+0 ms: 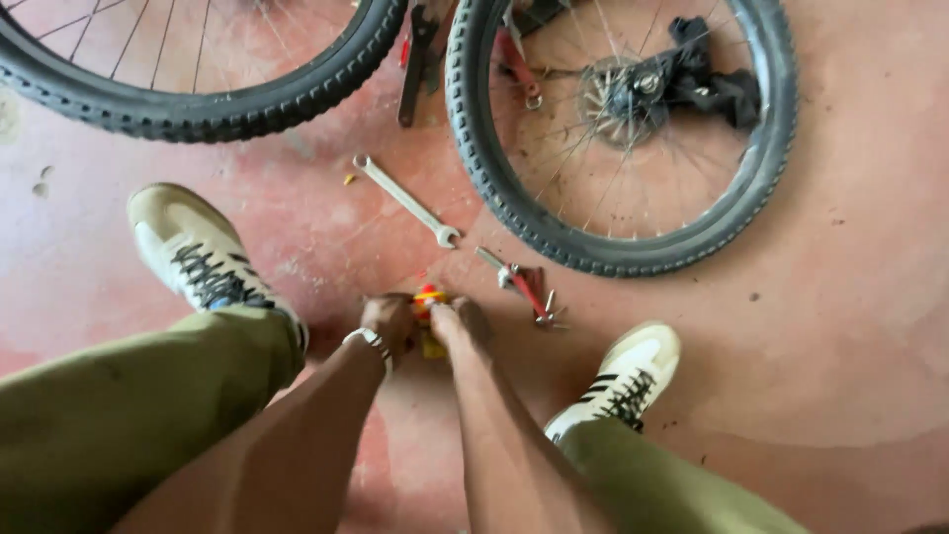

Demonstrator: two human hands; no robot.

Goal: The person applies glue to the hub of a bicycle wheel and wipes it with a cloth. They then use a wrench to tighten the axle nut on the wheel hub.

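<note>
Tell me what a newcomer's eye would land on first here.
Probably the bicycle wheel lying flat on the red floor at top right, its hub dark. Next, the left hand and right hand at centre, meeting on a small red-and-yellow object, a silver wrench beyond.

We wear olive-green trousers (109, 415) and pale cream sneakers, the left shoe (198, 252) and the right shoe (618, 381) both with black laces and dark side stripes. Our forearms are bare, and a white-and-silver bracelet (371, 343) circles the wrist of the left hand (388, 318).
</note>
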